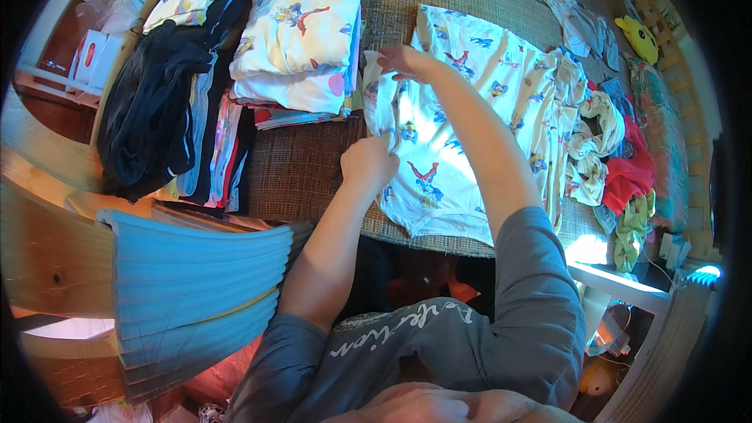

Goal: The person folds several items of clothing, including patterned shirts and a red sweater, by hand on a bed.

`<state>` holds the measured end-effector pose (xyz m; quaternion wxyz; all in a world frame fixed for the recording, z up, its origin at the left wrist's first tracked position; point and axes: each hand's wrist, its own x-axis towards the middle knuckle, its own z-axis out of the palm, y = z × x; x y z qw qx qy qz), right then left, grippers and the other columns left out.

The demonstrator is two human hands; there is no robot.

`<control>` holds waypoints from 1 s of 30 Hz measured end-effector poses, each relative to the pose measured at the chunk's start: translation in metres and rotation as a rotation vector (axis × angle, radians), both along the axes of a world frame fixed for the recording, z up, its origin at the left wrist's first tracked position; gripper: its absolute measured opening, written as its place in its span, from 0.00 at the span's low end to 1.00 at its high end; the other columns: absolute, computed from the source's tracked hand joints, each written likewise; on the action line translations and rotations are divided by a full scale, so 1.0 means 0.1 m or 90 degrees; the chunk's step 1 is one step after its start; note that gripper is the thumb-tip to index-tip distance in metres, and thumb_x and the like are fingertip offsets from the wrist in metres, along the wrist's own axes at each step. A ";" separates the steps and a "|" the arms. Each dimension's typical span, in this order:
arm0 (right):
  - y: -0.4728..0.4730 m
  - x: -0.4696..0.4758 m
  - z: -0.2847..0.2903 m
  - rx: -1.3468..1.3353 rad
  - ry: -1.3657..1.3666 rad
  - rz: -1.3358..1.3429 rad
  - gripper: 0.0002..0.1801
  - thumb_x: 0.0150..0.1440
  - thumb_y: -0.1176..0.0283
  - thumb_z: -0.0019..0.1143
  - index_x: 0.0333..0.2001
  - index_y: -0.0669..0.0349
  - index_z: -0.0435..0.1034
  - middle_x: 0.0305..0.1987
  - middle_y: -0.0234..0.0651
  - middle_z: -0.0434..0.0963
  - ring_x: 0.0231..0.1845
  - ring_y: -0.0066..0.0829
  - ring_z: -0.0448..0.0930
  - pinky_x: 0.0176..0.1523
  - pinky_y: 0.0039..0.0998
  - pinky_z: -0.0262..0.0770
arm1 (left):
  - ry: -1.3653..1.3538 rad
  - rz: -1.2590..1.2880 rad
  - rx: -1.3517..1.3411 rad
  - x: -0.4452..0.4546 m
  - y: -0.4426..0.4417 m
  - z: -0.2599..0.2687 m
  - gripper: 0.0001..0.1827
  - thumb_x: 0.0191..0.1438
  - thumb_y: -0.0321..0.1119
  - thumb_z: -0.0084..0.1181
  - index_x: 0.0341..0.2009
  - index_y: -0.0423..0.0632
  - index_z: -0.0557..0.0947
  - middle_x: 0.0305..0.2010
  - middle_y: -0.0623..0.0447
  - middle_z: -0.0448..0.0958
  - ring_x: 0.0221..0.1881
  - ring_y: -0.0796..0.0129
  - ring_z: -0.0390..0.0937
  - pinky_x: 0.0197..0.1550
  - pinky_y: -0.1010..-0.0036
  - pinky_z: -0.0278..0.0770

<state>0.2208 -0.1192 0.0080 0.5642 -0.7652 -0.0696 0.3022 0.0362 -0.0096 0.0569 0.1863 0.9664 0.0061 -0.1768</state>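
Note:
A white garment (435, 147) with printed cartoon figures lies spread on the woven mat (305, 164) before me. Its left edge is partly folded over. My right hand (406, 63) pinches the far left corner of the cloth between thumb and fingers. Nearer to me, my left hand (370, 165) is closed in a fist at the same edge, and its fingertips are hidden beneath it. Cloth appears to be caught in that fist. Toward the right, the garment is bunched in creases.
Folded printed clothes (299, 29) are stacked at the back left, beside draped black clothing (153, 106). Crumpled clothes, including a red garment (628, 164), lie at the right near a yellow plush toy (639, 40). A ribbed blue panel (200, 294) stands at the left front.

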 end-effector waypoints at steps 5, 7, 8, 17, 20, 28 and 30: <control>-0.49 -0.21 0.56 0.526 0.008 0.131 0.12 0.51 0.77 0.41 0.40 0.59 0.65 0.51 0.37 0.64 0.51 0.28 0.66 0.54 0.35 0.60 | -0.010 -0.235 -0.133 -0.02 -0.15 0.03 0.10 0.36 0.39 0.52 0.19 0.46 0.76 0.20 0.47 0.73 0.27 0.55 0.72 0.31 0.66 0.69; -0.63 -0.35 0.69 0.572 0.076 0.035 0.08 0.48 0.79 0.42 0.34 0.60 0.66 0.52 0.38 0.63 0.50 0.30 0.67 0.53 0.31 0.61 | -0.004 -0.313 -0.152 -0.04 -0.12 -0.10 0.10 0.37 0.38 0.52 0.19 0.45 0.75 0.21 0.47 0.73 0.27 0.56 0.72 0.31 0.66 0.68; -0.74 -0.37 0.63 0.547 0.052 0.028 0.07 0.49 0.79 0.42 0.34 0.60 0.66 0.51 0.38 0.64 0.50 0.29 0.67 0.54 0.30 0.61 | 0.001 -0.352 -0.162 -0.05 -0.11 -0.18 0.10 0.37 0.38 0.52 0.19 0.45 0.74 0.21 0.47 0.73 0.27 0.56 0.72 0.31 0.66 0.68; -1.85 -0.71 -0.52 0.161 0.035 -0.298 0.16 0.48 0.78 0.45 0.44 0.66 0.64 0.42 0.36 0.69 0.43 0.26 0.70 0.47 0.25 0.67 | 0.058 -0.234 -0.008 -0.06 -0.11 -0.35 0.21 0.38 0.44 0.58 0.29 0.40 0.72 0.29 0.42 0.73 0.35 0.52 0.72 0.37 0.64 0.69; -1.77 -0.79 -0.57 0.425 0.147 -0.518 0.17 0.47 0.79 0.46 0.43 0.66 0.64 0.38 0.35 0.70 0.39 0.25 0.71 0.42 0.24 0.69 | 0.059 -0.235 -0.033 -0.10 -0.08 -0.42 0.25 0.40 0.45 0.56 0.35 0.38 0.68 0.33 0.38 0.72 0.38 0.49 0.71 0.40 0.62 0.68; -1.69 -0.72 -0.54 0.059 -0.045 -0.347 0.18 0.39 0.82 0.52 0.38 0.66 0.64 0.28 0.34 0.69 0.28 0.25 0.71 0.31 0.21 0.67 | -0.240 -0.047 -0.103 0.24 -0.10 -0.96 0.24 0.45 0.39 0.51 0.45 0.40 0.66 0.40 0.37 0.69 0.41 0.50 0.70 0.40 0.62 0.68; -1.72 -0.68 -0.54 0.153 -0.076 -0.370 0.20 0.38 0.80 0.53 0.40 0.66 0.64 0.29 0.34 0.68 0.29 0.26 0.71 0.33 0.22 0.68 | -0.130 -0.075 -0.178 0.50 -0.16 -1.04 0.20 0.43 0.39 0.53 0.40 0.41 0.71 0.37 0.38 0.70 0.39 0.52 0.71 0.39 0.64 0.68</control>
